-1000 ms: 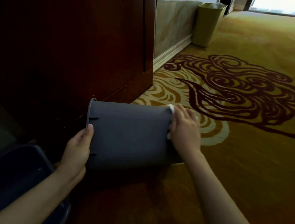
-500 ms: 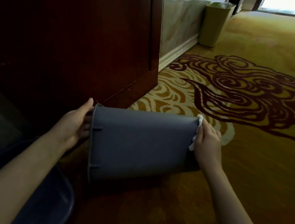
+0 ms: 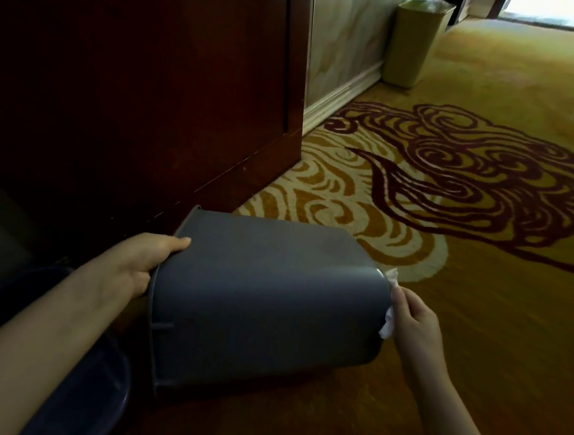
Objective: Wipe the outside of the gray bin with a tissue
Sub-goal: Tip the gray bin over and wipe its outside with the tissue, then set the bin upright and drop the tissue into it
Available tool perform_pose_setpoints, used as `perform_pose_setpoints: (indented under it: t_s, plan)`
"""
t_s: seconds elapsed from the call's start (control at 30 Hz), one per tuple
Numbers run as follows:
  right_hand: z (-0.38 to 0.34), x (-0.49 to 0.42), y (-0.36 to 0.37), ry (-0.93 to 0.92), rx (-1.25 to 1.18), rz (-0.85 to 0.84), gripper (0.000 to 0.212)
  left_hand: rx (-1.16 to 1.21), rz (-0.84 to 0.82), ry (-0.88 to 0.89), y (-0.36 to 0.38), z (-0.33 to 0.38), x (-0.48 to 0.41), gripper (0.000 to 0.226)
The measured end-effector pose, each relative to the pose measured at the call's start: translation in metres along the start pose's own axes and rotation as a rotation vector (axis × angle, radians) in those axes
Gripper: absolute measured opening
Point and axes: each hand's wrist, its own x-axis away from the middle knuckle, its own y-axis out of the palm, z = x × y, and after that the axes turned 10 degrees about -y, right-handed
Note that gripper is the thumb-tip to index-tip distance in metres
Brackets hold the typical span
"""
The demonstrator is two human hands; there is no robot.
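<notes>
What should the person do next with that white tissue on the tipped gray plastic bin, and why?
Probably drag the white tissue back along the tipped gray plastic bin toward its rim. The right hand has it at the base edge, while the left hand steadies the rim.

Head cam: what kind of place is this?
Probably a hotel corridor or lobby: swirl-patterned gold carpet, dark wood panelling, a tan waste bin standing against the wall.

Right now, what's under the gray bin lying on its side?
Patterned carpet shows below the gray bin and around it. The bin's own shadow and body cover the patch directly beneath, so anything there stays hidden.
</notes>
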Motion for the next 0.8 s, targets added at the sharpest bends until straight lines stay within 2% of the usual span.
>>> perform_pose_setpoints:
  t_s: [0.1,0.17,0.27,0.37,0.47,0.6,0.73,0.8]
  plan:
    - [0.008,-0.002,0.003,0.086,-0.047,-0.052,0.016,0.033,0.006,0.1,0.0,-0.008,-0.002,0.036]
    - [0.013,-0.003,0.003,0.119,-0.094,0.007,0.018,0.039,0.019,0.191,-0.002,-0.009,-0.003,0.034]
    - [0.016,-0.003,0.006,-0.053,0.005,0.097,0.034,0.015,0.02,0.277,-0.007,-0.01,-0.002,0.032]
    - [0.01,-0.008,0.021,-0.265,0.196,0.001,0.027,-0.022,0.008,0.32,-0.009,-0.012,-0.004,0.031]
    - [0.012,-0.002,0.032,-0.311,0.258,-0.027,0.026,-0.035,0.015,0.349,-0.011,-0.013,-0.008,0.029]
    - [0.041,0.041,0.036,-0.24,0.327,0.104,0.02,-0.059,0.041,0.387,-0.015,-0.017,-0.015,0.024]
    - [0.059,0.065,0.034,-0.125,0.312,0.034,0.017,-0.061,0.019,0.416,-0.019,-0.018,-0.017,0.02]
    - [0.056,0.059,0.027,-0.089,0.277,0.04,0.018,-0.12,0.018,0.487,-0.019,-0.014,-0.015,0.017]
